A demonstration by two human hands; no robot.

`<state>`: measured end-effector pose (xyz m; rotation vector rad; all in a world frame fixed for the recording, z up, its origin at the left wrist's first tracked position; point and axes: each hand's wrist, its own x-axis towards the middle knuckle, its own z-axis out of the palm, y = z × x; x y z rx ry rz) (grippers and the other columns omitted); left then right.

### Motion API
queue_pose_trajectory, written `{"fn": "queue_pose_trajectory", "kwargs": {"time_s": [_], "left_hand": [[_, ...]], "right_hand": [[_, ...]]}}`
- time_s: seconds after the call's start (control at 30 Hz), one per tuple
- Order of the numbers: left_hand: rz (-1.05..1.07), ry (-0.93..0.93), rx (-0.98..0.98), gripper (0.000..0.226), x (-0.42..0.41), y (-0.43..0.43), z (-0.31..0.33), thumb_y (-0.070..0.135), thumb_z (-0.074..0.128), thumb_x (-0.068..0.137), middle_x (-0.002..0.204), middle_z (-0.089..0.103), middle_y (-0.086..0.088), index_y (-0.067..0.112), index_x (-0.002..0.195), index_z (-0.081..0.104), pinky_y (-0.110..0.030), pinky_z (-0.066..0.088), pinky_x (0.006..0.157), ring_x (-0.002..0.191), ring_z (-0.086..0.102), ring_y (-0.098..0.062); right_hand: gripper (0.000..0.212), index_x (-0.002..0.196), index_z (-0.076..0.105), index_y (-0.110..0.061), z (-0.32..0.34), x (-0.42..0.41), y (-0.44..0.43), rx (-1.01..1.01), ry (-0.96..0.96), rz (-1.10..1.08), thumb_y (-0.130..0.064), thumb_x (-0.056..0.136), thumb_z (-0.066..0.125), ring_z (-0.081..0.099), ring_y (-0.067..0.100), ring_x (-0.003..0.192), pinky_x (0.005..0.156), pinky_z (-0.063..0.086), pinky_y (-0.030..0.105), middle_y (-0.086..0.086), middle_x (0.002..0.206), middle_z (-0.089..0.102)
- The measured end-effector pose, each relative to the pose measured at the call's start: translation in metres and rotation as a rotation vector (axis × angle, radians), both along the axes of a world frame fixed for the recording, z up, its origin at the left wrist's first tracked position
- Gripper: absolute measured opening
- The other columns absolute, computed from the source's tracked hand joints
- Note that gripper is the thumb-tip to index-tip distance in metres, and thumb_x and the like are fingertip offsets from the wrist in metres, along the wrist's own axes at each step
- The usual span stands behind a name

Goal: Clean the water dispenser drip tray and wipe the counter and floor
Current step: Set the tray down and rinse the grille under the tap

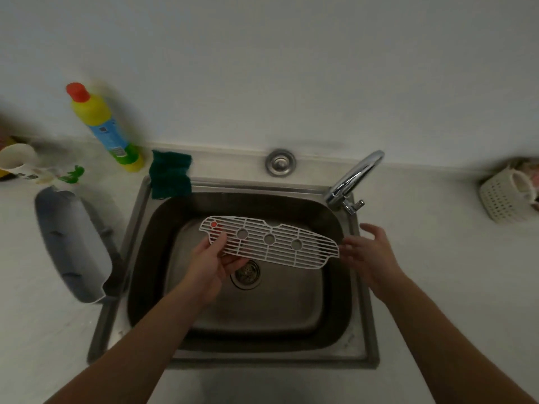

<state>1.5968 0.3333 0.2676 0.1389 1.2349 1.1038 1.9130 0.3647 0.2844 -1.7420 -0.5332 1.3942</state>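
A pale counter (437, 287) is stretching across the whole view, running up against a plain white wall. A square steel sink (364, 330) is sitting set into the middle of it, directly below the camera.

On the counter just left of the sink, the grey drip tray basin (73, 243) is lying on its own, with one end poking over the sink rim.

Two bare forearms are reaching in from the bottom edge. Over the sink bowl, the white slotted drip tray grille (280, 252) is being held flat in the air. It has three round holes and a small red dot at its left end.

The left hand (210, 266) is pinching the left end of the grille, thumb on top and fingers curling underneath. The right hand (370, 252) is hovering at the grille's right end with fingers spread and relaxed, gripping nothing; the blur is hiding whether the fingertips are touching it.

A yellow bottle (102, 126) with a red cap is standing at the back left. A chrome tap (355, 176) is arching over the sink's right rear corner. A dark green cloth (170, 177) is draping over the rear left rim. A white basket (501, 196) is sitting far right, and a paper cup (17, 158) is lying far left. The round drain (246, 274) is showing below the grille.
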Motion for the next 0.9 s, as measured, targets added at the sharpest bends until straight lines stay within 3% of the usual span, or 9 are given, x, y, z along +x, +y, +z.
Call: {"fn": "queue_pose_trajectory", "kwargs": {"time_s": [0.07, 0.13, 0.27, 0.4, 0.53, 0.6, 0.7, 0.83, 0.9], "left_hand": [[0.007, 0.016, 0.012, 0.031, 0.002, 0.005, -0.002, 0.017, 0.046, 0.108, 0.125, 0.072, -0.022, 0.004, 0.132, 0.061, -0.047, 0.062, 0.086, 0.102, 0.074, -0.033], [0.024, 0.02, 0.014, 0.028, 0.003, 0.008, -0.004, 0.017, 0.046, 0.108, 0.122, 0.073, -0.022, 0.006, 0.126, 0.064, -0.051, 0.06, 0.092, 0.103, 0.074, -0.034], [0.025, 0.041, 0.011, 0.026, 0.007, 0.015, -0.006, 0.018, 0.046, 0.108, 0.115, 0.077, -0.018, 0.008, 0.12, 0.067, -0.048, 0.064, 0.086, 0.1, 0.076, -0.032], [0.028, 0.069, 0.006, 0.025, 0.012, 0.02, -0.012, 0.018, 0.047, 0.108, 0.113, 0.078, -0.018, 0.008, 0.116, 0.068, -0.048, 0.064, 0.085, 0.097, 0.077, -0.031], [0.03, 0.088, 0.005, 0.024, 0.017, 0.025, -0.013, 0.017, 0.047, 0.108, 0.112, 0.077, -0.018, 0.009, 0.114, 0.069, -0.049, 0.063, 0.087, 0.096, 0.076, -0.031], [0.029, 0.086, 0.013, 0.024, 0.021, 0.027, -0.013, 0.017, 0.047, 0.108, 0.113, 0.076, -0.018, 0.01, 0.113, 0.069, -0.05, 0.062, 0.089, 0.096, 0.076, -0.031], [0.017, 0.085, 0.037, 0.025, 0.025, 0.03, -0.014, 0.017, 0.047, 0.108, 0.114, 0.076, -0.018, 0.009, 0.116, 0.068, -0.048, 0.064, 0.086, 0.097, 0.076, -0.031], [-0.053, 0.096, 0.107, 0.027, 0.03, 0.025, -0.011, 0.019, 0.045, 0.108, 0.117, 0.076, -0.016, 0.01, 0.122, 0.065, -0.044, 0.064, 0.081, 0.102, 0.075, -0.031], [-0.11, 0.147, 0.149, 0.025, 0.03, 0.021, -0.009, 0.017, 0.044, 0.108, 0.117, 0.076, -0.016, 0.012, 0.12, 0.065, -0.045, 0.064, 0.082, 0.104, 0.075, -0.031]], "right_hand": [[0.07, 0.147, 0.035, -0.032, -0.005, 0.013, 0.029, 0.068, -0.27, 0.139, 0.0, 0.091, 0.064, 0.074, 0.03, 0.077, 0.066, 0.061, 0.039, 0.021, 0.104, 0.067], [0.074, 0.152, 0.032, -0.033, -0.011, 0.022, 0.055, 0.089, -0.424, 0.247, -0.007, 0.091, 0.065, 0.072, 0.027, 0.079, 0.069, 0.06, 0.042, 0.014, 0.1, 0.068], [0.039, 0.129, 0.059, -0.023, -0.024, 0.031, 0.083, 0.073, -0.616, 0.32, -0.017, 0.091, 0.065, 0.072, 0.026, 0.082, 0.076, 0.062, 0.045, 0.008, 0.1, 0.072], [0.03, 0.126, 0.063, -0.021, -0.042, 0.026, 0.067, 0.159, -0.8, 0.41, -0.014, 0.097, 0.059, 0.058, -0.002, 0.074, 0.061, 0.042, 0.018, -0.006, 0.091, 0.068], [0.033, 0.137, 0.057, -0.027, -0.042, 0.015, 0.053, 0.173, -0.715, 0.471, -0.024, 0.104, 0.052, 0.067, 0.015, 0.088, 0.081, 0.055, 0.036, 0.003, 0.106, 0.072], [0.036, 0.14, 0.049, -0.035, -0.037, 0.013, 0.046, 0.179, -0.648, 0.423, -0.029, 0.105, 0.05, 0.07, 0.014, 0.086, 0.078, 0.056, 0.038, -0.001, 0.101, 0.071], [0.009, 0.112, 0.052, -0.04, -0.031, 0.006, 0.024, 0.138, -0.585, 0.325, -0.041, 0.104, 0.048, 0.072, 0.013, 0.073, 0.064, 0.061, 0.035, 0.0, 0.089, 0.07], [0.063, 0.071, 0.062, -0.016, -0.027, -0.009, 0.0, -0.164, -0.24, 0.321, -0.061, 0.104, 0.033, 0.053, 0.012, 0.039, 0.037, 0.044, 0.022, 0.003, 0.055, 0.061], [0.064, 0.074, 0.063, -0.014, -0.021, -0.009, -0.005, -0.298, -0.002, 0.189, -0.065, 0.102, 0.036, 0.046, 0.013, 0.038, 0.036, 0.036, 0.022, 0.003, 0.051, 0.055]]}}
